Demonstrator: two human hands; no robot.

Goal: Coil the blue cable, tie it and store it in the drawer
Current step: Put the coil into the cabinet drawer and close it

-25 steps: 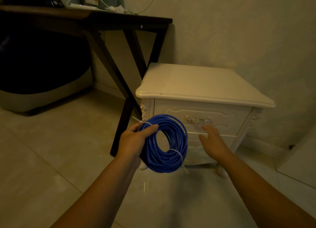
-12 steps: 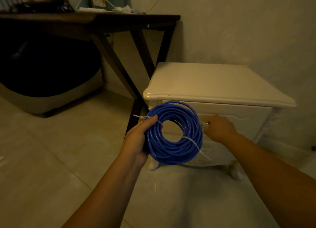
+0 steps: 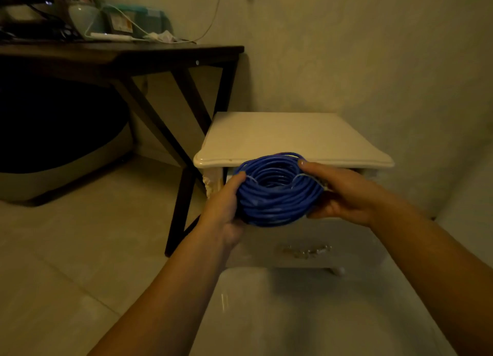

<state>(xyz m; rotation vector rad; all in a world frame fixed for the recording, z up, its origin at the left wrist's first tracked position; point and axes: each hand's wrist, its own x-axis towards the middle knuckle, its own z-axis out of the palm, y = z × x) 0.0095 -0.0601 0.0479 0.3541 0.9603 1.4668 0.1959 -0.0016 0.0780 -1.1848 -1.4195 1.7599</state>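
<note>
The blue cable (image 3: 277, 201) is a tight round coil bound with thin white ties, held nearly flat just below the front edge of the cream nightstand (image 3: 288, 136). My left hand (image 3: 221, 209) grips the coil's left side with the thumb on top. My right hand (image 3: 346, 195) grips its right side, thumb over the rim. A dark gap shows under the nightstand's top at the left. A blurred white drawer front (image 3: 344, 238) with a metal handle (image 3: 306, 250) sits below the coil and looks pulled out. The coil and my hands hide the drawer's inside.
A dark wooden desk (image 3: 120, 54) with slanted legs stands to the left of the nightstand, with cluttered boxes and white cords on top. Beneath it sits a large dark rounded object (image 3: 53, 142). The wall is close behind, and pale floor tiles (image 3: 80, 249) spread to the left.
My right hand left the drawer handle and took hold of the coil's right side. The coil has turned from upright to nearly flat. The drawer front now appears further out.
</note>
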